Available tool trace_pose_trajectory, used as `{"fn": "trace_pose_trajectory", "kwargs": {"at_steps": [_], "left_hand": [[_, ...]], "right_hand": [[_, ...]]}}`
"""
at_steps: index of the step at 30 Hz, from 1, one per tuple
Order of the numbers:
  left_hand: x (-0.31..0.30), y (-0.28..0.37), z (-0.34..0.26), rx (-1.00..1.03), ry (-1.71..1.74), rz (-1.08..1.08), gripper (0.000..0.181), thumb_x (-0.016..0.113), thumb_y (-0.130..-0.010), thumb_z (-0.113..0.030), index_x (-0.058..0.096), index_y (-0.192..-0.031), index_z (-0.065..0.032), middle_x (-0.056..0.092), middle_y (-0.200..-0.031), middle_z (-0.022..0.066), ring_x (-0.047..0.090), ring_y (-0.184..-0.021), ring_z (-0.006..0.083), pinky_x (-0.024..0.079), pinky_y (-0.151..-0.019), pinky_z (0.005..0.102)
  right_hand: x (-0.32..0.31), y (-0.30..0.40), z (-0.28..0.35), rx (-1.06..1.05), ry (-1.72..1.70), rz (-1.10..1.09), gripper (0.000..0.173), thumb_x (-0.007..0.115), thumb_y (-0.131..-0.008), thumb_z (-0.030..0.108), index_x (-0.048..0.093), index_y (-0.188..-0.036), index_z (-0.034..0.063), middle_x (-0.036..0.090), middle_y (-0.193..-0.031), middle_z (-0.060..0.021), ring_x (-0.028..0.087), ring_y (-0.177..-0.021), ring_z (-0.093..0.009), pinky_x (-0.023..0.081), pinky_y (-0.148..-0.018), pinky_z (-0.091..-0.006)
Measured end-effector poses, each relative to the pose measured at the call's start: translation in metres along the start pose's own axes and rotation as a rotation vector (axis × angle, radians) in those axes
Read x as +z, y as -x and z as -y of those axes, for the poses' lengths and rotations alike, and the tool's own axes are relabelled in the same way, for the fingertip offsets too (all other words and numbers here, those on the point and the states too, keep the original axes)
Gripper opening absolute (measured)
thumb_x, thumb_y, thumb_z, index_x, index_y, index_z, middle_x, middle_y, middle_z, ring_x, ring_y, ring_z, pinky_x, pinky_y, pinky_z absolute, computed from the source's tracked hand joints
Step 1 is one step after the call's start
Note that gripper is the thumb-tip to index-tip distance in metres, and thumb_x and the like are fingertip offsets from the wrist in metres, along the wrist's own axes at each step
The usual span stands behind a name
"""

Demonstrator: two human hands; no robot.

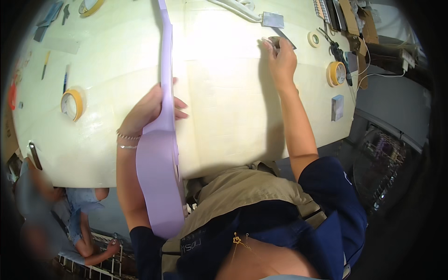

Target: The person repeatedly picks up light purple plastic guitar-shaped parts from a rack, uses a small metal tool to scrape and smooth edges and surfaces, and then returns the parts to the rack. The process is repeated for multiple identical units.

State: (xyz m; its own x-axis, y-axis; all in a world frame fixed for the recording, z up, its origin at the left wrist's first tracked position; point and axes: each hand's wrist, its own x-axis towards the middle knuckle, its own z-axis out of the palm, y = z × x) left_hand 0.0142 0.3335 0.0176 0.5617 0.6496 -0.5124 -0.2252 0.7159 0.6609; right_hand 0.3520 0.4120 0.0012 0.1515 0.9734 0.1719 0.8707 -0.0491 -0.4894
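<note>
A lilac guitar-shaped instrument [159, 182], probably a ukulele or small guitar, is turned edge-on, its body against my left forearm and lap. My left hand [150, 105] is wrapped around its neck near the body, fingertips showing on the far side. The neck reaches away over the table, and the head end is cut off by the top of the view. My right hand [282, 59] is raised to the right of the instrument, fingers curled on what looks like a small grey sheet [276, 41]. A dark flat strip [285, 36] lies just beyond it.
A grey sanding block [273, 20] lies beyond my right hand, another block [337, 107] near the right edge. Yellow tape rolls [77, 105] [332, 73] lie on the pale covered table [227, 136]. A corded tool [337, 54] is at right. A person [66, 210] sits at lower left.
</note>
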Motion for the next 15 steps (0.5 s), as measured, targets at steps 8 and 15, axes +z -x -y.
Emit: {"fn": "trace_pose_trajectory", "kwargs": {"at_steps": [8, 15], "left_hand": [[0.015, 0.057, -0.070, 0.217, -0.171, -0.183, 0.053, 0.035, -0.095, -0.040, 0.033, -0.128, 0.0008, 0.051, -0.073, 0.0063, 0.056, -0.066, 0.0184, 0.051, -0.071, 0.0352], [0.050, 0.140, -0.133, 0.876, -0.475, -0.743, 0.055, 0.035, -0.095, -0.042, 0.028, -0.129, 0.0007, 0.055, -0.080, 0.0119, 0.060, -0.069, 0.0240, 0.052, -0.070, 0.0392]], "right_hand": [[-0.006, -0.004, -0.057, -0.019, 0.584, -0.098, 0.046, 0.049, -0.088, 0.039, 0.048, -0.125, 0.0114, 0.048, -0.124, -0.0135, 0.043, -0.113, -0.032, 0.036, -0.090, -0.0461], [-0.045, 0.096, -0.034, -0.105, -0.735, 0.529, 0.045, 0.047, -0.089, 0.021, 0.042, -0.130, 0.0064, 0.045, -0.129, -0.0112, 0.046, -0.114, -0.027, 0.038, -0.095, -0.0399]]}}
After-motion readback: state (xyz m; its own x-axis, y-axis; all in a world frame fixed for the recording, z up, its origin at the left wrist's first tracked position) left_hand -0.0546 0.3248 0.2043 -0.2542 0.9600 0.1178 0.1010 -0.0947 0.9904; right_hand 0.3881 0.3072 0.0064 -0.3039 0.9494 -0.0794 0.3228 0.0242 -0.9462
